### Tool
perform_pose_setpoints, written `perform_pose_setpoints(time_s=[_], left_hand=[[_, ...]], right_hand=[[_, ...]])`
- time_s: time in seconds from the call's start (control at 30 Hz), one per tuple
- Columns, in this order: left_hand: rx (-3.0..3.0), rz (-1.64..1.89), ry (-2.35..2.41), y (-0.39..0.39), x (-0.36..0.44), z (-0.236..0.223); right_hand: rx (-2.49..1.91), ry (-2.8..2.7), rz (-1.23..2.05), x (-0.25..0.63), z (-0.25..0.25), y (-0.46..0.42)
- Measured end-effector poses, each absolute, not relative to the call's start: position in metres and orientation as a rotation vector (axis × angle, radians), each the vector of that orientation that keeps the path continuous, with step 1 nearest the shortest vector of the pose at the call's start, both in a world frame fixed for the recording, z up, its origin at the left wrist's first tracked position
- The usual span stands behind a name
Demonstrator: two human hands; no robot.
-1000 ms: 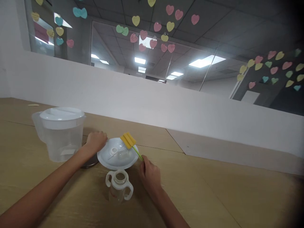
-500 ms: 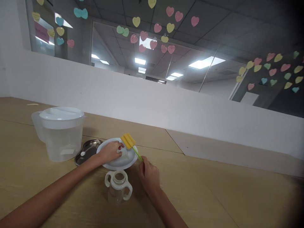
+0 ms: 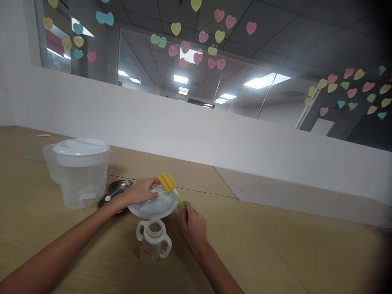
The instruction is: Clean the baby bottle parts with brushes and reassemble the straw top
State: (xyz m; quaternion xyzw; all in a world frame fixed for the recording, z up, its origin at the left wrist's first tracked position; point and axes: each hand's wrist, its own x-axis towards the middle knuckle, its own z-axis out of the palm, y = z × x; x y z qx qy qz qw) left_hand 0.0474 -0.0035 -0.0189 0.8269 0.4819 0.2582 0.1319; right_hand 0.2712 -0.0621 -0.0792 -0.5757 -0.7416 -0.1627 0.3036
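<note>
Covering part of a white plate, the left hand hides whether it grips anything; the right hand pinches a yellow sponge brush's green handle.

Plate on table, brush across plate's far rim, bottle just before plate; lid between plate and jug; wall behind table.
</note>
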Motion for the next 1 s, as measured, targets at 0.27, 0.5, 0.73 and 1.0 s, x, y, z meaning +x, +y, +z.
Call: perform_pose_setpoints(time_s=[0.27, 0.5, 0.73, 1.0], left_hand=[[2.128, 1.242, 1.468, 0.002, 0.024, 0.005], [2.115, 1.256, 1.276, -0.018, 0.044, 0.010], [1.984, 1.266, 1.114, -0.015, 0.045, 0.011], [1.711, 1.146, 0.928, -0.026, 0.041, 0.023]], right_hand=[[-1.530, -1.916, -0.461, 0.271, -0.078, -0.062], [-1.061, -2.046, -0.515, 0.272, -0.079, -0.070], [-1.038, -1.908, -0.507, 0.267, -0.074, -0.075], [-1.034, -1.789, -0.505, 0.270, -0.072, -0.074]])
